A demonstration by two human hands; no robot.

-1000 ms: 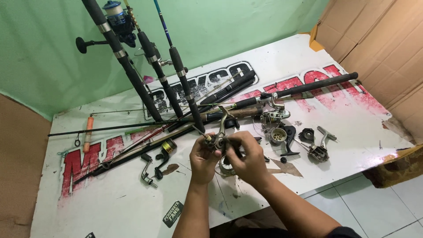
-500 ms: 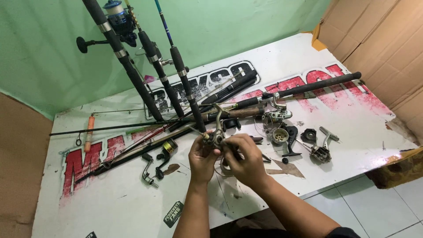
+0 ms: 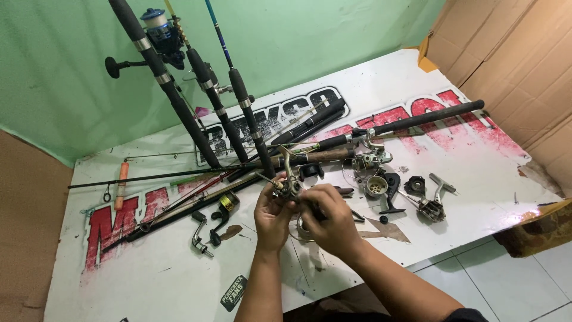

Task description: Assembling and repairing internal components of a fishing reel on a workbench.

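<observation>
Both hands up over the near edge of the table (image 3: pixel 465 179), and between them a small metal reel (image 3: pixel 290 186); left hand (image 3: pixel 271 217) cups it from below, fingers curled round the body; right hand (image 3: pixel 328 219) clamps on from three o'clock, fingers closed over its side, bail arm sticking up at twelve o'clock. Down at seven o'clock of the hands, a dark sticker (image 3: pixel 233 292) on the white top; at nine o'clock, a loose crank handle (image 3: pixel 200 237) and a yellow-and-black part (image 3: pixel 227 201) just beside it. Out at two o'clock, a cream spool (image 3: pixel 376 185), a black piece (image 3: pixel 391 194) touching it, a second stripped reel (image 3: pixel 430 208) further right; a brown scrap (image 3: pixel 387 229) near the right wrist. Beyond, rods (image 3: pixel 411 121) lying across the lettered top, an orange-handled tool (image 3: pixel 121 183) at ten o'clock; at the back, three rods leaning on the green wall (image 3: pixel 59 77), one carrying a blue reel (image 3: pixel 159 27); cardboard (image 3: pixel 512 53) at one o'clock.
</observation>
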